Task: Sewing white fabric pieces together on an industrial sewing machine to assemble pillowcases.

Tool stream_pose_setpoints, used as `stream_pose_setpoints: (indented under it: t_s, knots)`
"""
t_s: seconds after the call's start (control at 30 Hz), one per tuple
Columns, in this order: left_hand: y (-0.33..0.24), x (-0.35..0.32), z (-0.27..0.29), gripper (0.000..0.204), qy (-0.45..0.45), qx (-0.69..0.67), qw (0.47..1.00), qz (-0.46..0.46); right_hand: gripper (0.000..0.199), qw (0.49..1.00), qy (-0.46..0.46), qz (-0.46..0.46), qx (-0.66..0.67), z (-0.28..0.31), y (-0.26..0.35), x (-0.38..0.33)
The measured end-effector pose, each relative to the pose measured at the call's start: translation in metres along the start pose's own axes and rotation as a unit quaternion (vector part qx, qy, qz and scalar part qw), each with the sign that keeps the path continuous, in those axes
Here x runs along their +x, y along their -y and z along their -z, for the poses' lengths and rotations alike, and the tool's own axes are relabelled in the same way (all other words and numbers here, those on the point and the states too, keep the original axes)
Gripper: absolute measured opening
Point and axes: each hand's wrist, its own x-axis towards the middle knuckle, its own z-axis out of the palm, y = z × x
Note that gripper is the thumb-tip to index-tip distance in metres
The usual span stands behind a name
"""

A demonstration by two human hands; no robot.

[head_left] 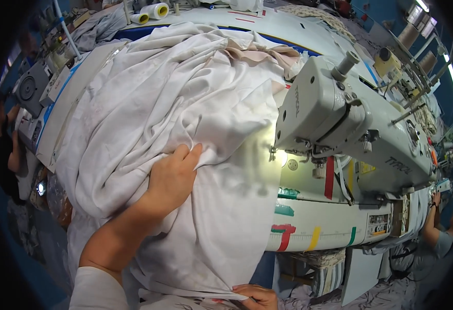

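A large white cloth (149,103) lies heaped over the sewing table, running under the head of a grey-white sewing machine (340,119). My left hand (172,178) rests palm down on the cloth, fingers curled into a fold to the left of the needle area (273,152). At the bottom edge my right hand (257,297) pinches the near hem of the same cloth. A lamp lights the cloth beside the needle.
The table front (314,227) carries red, yellow and green tape marks. Beige fabric (267,54) lies behind the white pile. Thread cones (151,11) stand at the back. Another person's arm (433,222) shows at the right, and other machines (30,93) stand to the left.
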Motion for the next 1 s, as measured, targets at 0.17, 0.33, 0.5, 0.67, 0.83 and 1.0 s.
stream_pose_setpoints:
  t_s: [0.17,0.33,0.5,0.67,0.83,1.0]
  knots:
    - [0.006,0.033,-0.009,0.046,0.046,0.003,0.999,0.029,0.013,1.0,0.012,-0.011,-0.006,0.018,0.0,0.031]
    - [0.014,0.063,-0.018,0.045,0.031,0.0,0.999,0.015,0.01,0.999,0.028,0.031,-0.014,0.026,0.027,0.063]
    - [0.023,0.089,-0.029,0.043,0.006,-0.015,1.0,-0.016,0.01,0.997,0.03,0.054,-0.036,0.036,0.045,0.087]
    - [0.033,0.109,-0.036,0.041,-0.003,-0.015,0.999,-0.032,0.011,0.993,0.032,0.093,-0.069,0.043,0.062,0.115]
    - [0.041,0.13,-0.038,0.037,0.008,-0.022,0.999,-0.031,0.012,0.987,0.039,0.102,-0.116,0.046,0.079,0.141]
    - [0.056,0.155,-0.05,0.032,-0.003,-0.008,1.0,-0.028,0.012,0.994,0.009,0.052,-0.094,0.043,0.081,0.16]
